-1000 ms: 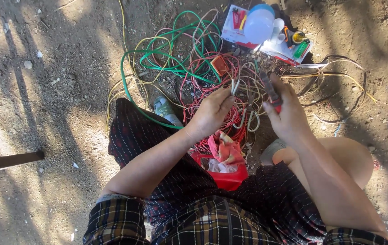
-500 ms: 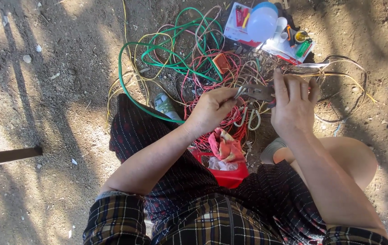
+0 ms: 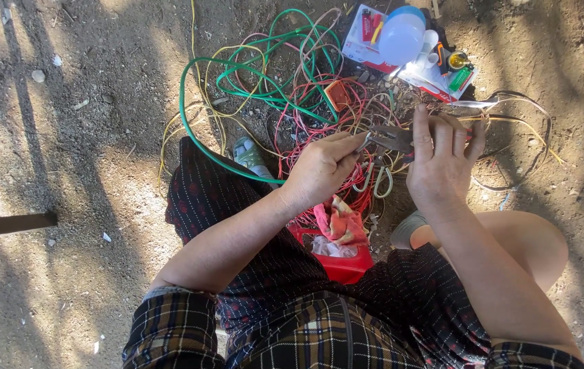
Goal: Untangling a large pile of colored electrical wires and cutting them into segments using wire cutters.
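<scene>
I sit on bare ground over a tangle of red, green, yellow and white wires (image 3: 285, 89). My right hand (image 3: 442, 164) grips a pair of metal pliers (image 3: 389, 138) whose jaws point left. My left hand (image 3: 323, 167) is pinched on a thin wire end right at the plier jaws. White wire loops (image 3: 374, 181) hang below the two hands. A red plastic container (image 3: 340, 263) with a pink cloth (image 3: 341, 222) in it rests between my knees.
A flat tray (image 3: 367, 48) at the top holds a pale blue lid, small tools and a little yellow jar. A sandal (image 3: 249, 154) lies left of my hand. A dark wooden bar (image 3: 5, 225) enters from the left edge.
The pliers have turned from upright to lying level, jaws toward my left hand. My right hand has risen and opened its fingers flatter over the handles; my left hand stays pinched at the jaws.
</scene>
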